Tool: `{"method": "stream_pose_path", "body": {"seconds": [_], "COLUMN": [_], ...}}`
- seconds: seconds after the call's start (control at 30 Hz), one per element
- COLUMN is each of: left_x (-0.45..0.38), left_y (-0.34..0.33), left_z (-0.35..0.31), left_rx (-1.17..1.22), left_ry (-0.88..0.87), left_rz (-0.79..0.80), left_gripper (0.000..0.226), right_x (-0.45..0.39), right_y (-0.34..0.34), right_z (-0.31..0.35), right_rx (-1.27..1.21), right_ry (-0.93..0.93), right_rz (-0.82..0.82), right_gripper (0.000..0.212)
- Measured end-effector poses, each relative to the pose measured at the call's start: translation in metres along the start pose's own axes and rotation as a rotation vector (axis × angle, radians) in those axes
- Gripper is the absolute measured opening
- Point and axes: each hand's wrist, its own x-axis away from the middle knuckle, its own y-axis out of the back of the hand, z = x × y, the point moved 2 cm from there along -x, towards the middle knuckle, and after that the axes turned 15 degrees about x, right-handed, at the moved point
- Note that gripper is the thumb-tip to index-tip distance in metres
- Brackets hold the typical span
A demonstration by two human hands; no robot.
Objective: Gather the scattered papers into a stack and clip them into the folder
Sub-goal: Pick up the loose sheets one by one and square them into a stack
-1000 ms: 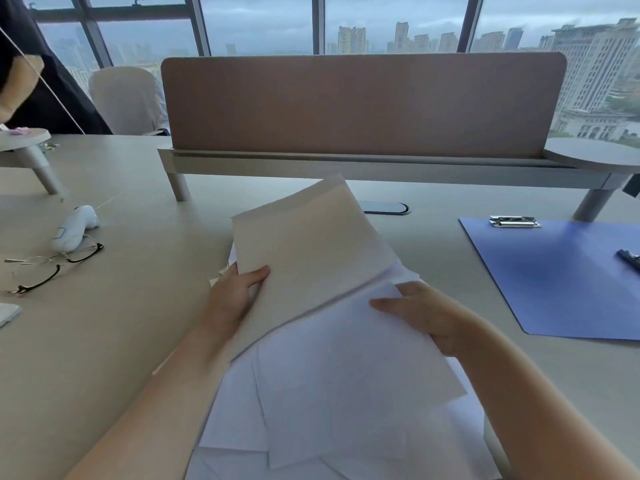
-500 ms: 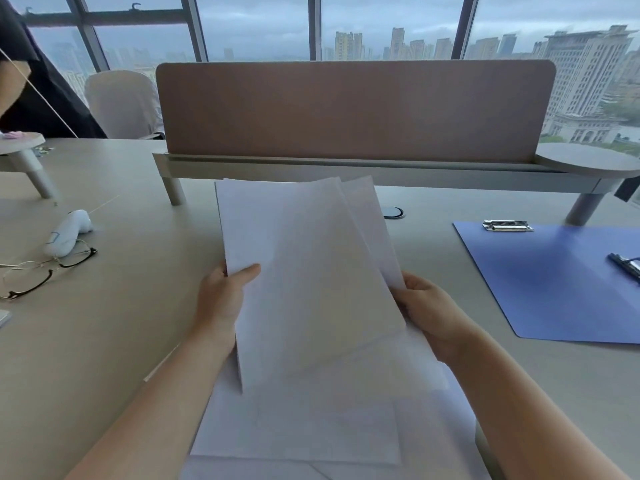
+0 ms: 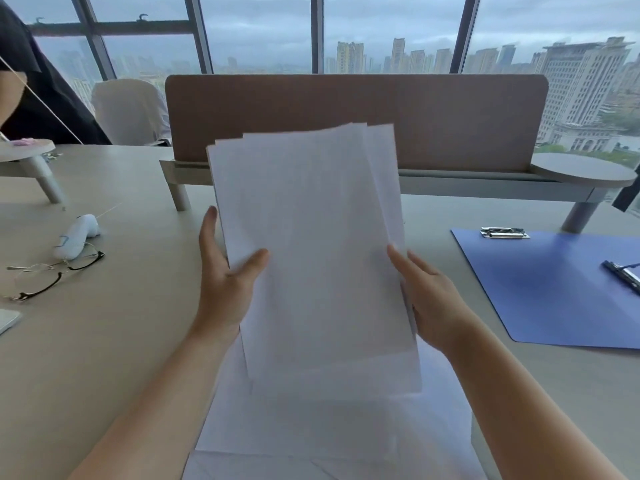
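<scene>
Between the two hands, a stack of white papers [image 3: 311, 244] is held up above the table [image 3: 114, 341], tilted back toward the divider [image 3: 450, 119]. Its sheets are not squared: several top edges and corners are fanned out at the upper right. The left hand [image 3: 221, 285] is placed along the stack's left edge, with the thumb laid across the front sheet and the fingers stretched up along the edge and behind it; the sheets are pinched between thumb and fingers. The right hand [image 3: 429, 299] is set against the right edge, its thumb lying along the front; its fingers are hidden behind the paper, so the grip there is seen only in part, though the stack is clearly clasped from that side.

Below the grip, more sheets [image 3: 332, 427] are lying flat on the table, overlapped and unaligned, reaching to the near edge of the view. Right of the grip, well apart, a blue folder [image 3: 547, 289] is lying open and flat, with a metal clip [image 3: 504, 233] at its far edge and a dark clip [image 3: 623, 275] at its right side. Left of the grip, glasses [image 3: 52, 275] are lying just beside a white device [image 3: 78, 235]. Another person's dark sleeve [image 3: 38, 91] is seen at the far left.
</scene>
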Motion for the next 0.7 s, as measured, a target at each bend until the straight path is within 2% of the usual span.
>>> {"method": "stream_pose_path", "body": {"seconds": [0.07, 0.1, 0.2, 0.3, 0.4, 0.5, 0.53, 0.6, 0.7], "left_x": [-0.003, -0.004, -0.006, -0.007, -0.004, 0.001, 0.002, 0.003, 0.004], "left_y": [-0.008, -0.013, -0.025, -0.027, -0.02, -0.018, -0.018, -0.02, -0.024], "left_z": [-0.016, -0.025, -0.049, -0.058, -0.055, -0.05, -0.048, -0.045, -0.045], "left_rx": [-0.006, -0.025, -0.039, -0.004, 0.028, 0.115, 0.134, 0.146, 0.101], "left_ry": [-0.088, -0.137, -0.223, -0.217, -0.138, -0.01, 0.036, 0.115, 0.171], "left_rz": [0.031, 0.056, 0.048, 0.017, 0.082, 0.184, 0.224, 0.267, 0.207], "left_gripper": [0.077, 0.068, 0.036, 0.02, 0.019, 0.025, 0.031, 0.038, 0.037], "right_x": [0.002, 0.002, 0.007, 0.014, 0.021, 0.023, 0.023, 0.023, 0.023], "right_y": [-0.005, -0.007, -0.013, -0.013, -0.008, -0.002, -0.001, -0.001, -0.008], "right_z": [0.012, 0.018, 0.037, 0.04, 0.032, 0.031, 0.033, 0.037, 0.039], "right_rx": [0.016, 0.033, 0.043, 0.042, 0.067, 0.064, 0.06, 0.058, 0.062], "right_ry": [0.087, 0.136, 0.267, 0.343, 0.364, 0.374, 0.379, 0.388, 0.388], "right_rz": [-0.029, -0.034, -0.03, -0.012, -0.009, -0.031, -0.036, -0.047, -0.102], "right_gripper": [0.012, 0.009, 0.011, 0.013, 0.023, 0.048, 0.051, 0.044, 0.04]}}
